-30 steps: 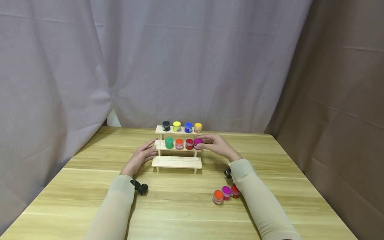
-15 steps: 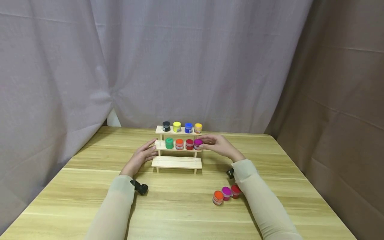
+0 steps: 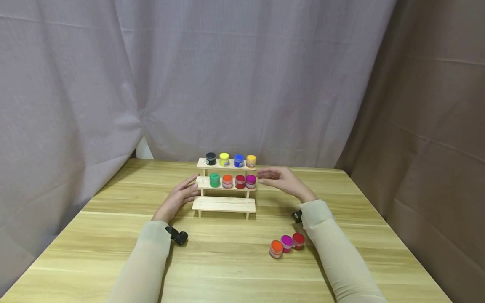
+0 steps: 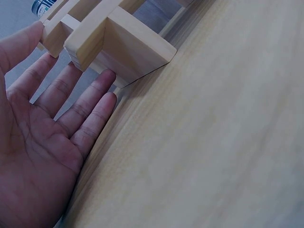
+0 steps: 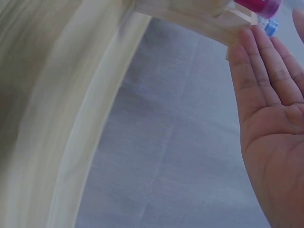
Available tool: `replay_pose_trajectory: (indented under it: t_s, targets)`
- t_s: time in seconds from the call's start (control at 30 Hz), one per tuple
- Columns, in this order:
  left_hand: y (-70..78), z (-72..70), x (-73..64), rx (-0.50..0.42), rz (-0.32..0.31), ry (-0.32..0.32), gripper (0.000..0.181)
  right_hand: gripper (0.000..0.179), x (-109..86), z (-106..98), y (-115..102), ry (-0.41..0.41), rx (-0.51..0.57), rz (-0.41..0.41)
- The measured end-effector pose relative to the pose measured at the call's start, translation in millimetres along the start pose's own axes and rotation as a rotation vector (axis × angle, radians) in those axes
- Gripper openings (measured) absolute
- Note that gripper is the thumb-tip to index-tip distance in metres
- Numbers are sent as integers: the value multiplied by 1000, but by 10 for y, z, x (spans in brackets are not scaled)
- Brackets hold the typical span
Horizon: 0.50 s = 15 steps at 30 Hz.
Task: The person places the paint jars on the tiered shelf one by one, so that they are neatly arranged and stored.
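A three-step wooden stand is in the middle of the table. On its middle step sit a green jar, an orange jar, a dark red jar and, at the right end, a magenta jar. My right hand is just right of the magenta jar, fingers extended, holding nothing; the right wrist view shows its fingertips by the stand's end. With fingers spread, my left hand rests at the stand's left side, its fingertips at the wood in the left wrist view.
The top step bears a black jar, a yellow jar, a blue jar and an amber jar. Near my right forearm stand another orange jar, a second magenta jar and a red jar. Grey curtains hang behind.
My right hand has let go of the magenta jar and drawn back slightly to the right. The jar stays on the middle step. My left hand keeps its place.
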<state>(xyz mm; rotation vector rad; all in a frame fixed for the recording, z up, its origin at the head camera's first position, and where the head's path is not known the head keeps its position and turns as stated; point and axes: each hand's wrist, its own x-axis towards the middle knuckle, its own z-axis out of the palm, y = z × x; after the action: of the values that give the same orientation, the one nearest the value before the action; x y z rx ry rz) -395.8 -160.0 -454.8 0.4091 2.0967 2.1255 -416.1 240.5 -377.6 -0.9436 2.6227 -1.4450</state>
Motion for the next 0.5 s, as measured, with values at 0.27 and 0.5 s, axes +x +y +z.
replay_pose_trajectory:
  t_s: [0.27,0.5]
  targets:
    - [26,-6,-1,7,2,-2,64,45,-214,-87,-70,-84,-71,-38]
    - [19,-1,-13,12,-2,0,64,35,-570,-36,-190,-278,-72,-54]
